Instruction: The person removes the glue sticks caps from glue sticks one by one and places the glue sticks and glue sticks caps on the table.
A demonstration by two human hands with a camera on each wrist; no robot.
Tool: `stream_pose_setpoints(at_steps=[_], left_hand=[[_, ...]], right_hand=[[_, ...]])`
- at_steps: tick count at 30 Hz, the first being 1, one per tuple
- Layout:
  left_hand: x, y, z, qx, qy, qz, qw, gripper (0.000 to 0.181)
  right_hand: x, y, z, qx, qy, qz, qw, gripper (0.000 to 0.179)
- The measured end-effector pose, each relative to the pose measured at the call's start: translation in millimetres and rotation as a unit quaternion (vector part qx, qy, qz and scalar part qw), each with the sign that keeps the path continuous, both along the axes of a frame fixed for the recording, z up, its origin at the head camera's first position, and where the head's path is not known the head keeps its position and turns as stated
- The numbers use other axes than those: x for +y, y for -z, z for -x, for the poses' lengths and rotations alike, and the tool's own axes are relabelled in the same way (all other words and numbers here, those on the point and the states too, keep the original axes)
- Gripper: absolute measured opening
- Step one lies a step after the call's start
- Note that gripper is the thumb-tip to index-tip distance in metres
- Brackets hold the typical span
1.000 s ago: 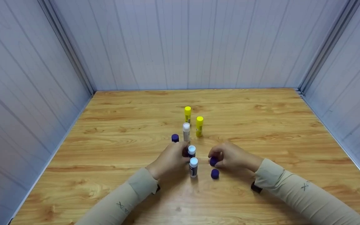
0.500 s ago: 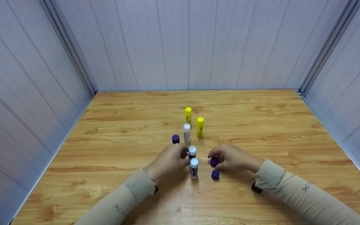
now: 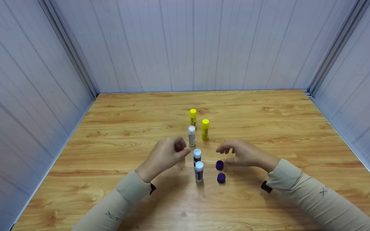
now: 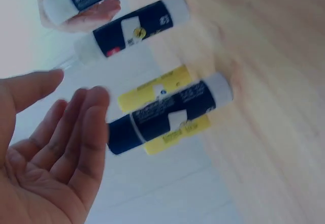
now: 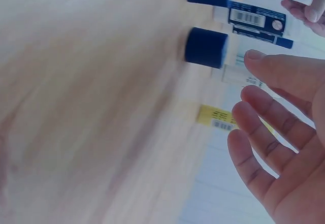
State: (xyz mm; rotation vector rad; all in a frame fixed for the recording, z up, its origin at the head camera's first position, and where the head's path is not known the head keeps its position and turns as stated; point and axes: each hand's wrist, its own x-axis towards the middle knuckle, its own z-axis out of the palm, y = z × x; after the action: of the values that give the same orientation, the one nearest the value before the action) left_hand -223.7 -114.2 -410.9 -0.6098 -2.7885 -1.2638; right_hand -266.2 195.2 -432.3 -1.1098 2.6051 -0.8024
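My left hand (image 3: 165, 154) hovers with loosely bent fingers, holding nothing, left of two upright glue sticks without caps, a rear one (image 3: 197, 157) and a front one (image 3: 199, 173). To their right stand two dark blue caps, one far (image 3: 219, 165) and one near (image 3: 221, 178). Just beyond the far cap is my right hand (image 3: 248, 154), its fingers spread and bent, with nothing between them. In the left wrist view a capped navy glue stick (image 4: 170, 113) stands close to the left fingertips; the left hand hides it in the head view.
Farther back stand a white glue stick (image 3: 191, 137) and two yellow glue sticks, one at the rear (image 3: 193, 118) and one nearer on the right (image 3: 205, 131). The wooden table (image 3: 268, 118) has pale panel walls (image 3: 185, 45) at its back and sides.
My left hand has drawn back leftward from the uncapped glue sticks. My right hand has let go of the far cap and moved slightly up and right; the cap stays on the table.
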Motion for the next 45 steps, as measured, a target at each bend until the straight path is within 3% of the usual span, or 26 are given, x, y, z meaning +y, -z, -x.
stream_pose_setpoints(at_steps=[4, 9, 12, 16, 23, 33, 45], left_hand=[[-4.3, -2.0, 4.0, 0.027, -0.032, -0.034, 0.9985, 0.011], [-10.4, 3.1, 12.3, 0.049, -0.070, -0.016, 0.9962, 0.030], [-14.3, 7.3, 17.8, 0.028, -0.078, -0.014, 0.9964, 0.043], [-18.1, 11.8, 24.8, -0.026, -0.075, -0.018, 0.9967, 0.057], [-19.1, 22.1, 39.3, -0.097, -0.066, -0.005, 0.9931, 0.043], [-15.4, 31.0, 48.7, -0.143, -0.053, -0.014, 0.9882, 0.036], [-16.4, 36.3, 49.5, -0.139, -0.044, -0.026, 0.9889, 0.030]], right_hand=[[3, -3.6, 0.4, 0.006, 0.015, 0.015, 0.9998, 0.036], [6, -8.5, 0.6, 0.023, 0.029, 0.038, 0.9986, 0.032], [7, -10.7, 0.9, 0.032, 0.038, 0.055, 0.9972, 0.031], [8, -11.3, 1.6, 0.035, 0.046, 0.067, 0.9961, 0.030], [9, -7.1, 1.9, 0.029, 0.047, 0.077, 0.9955, 0.031], [10, -4.0, 1.6, 0.020, 0.058, 0.081, 0.9948, 0.032], [13, -2.2, 1.1, 0.026, 0.062, 0.093, 0.9934, 0.029]])
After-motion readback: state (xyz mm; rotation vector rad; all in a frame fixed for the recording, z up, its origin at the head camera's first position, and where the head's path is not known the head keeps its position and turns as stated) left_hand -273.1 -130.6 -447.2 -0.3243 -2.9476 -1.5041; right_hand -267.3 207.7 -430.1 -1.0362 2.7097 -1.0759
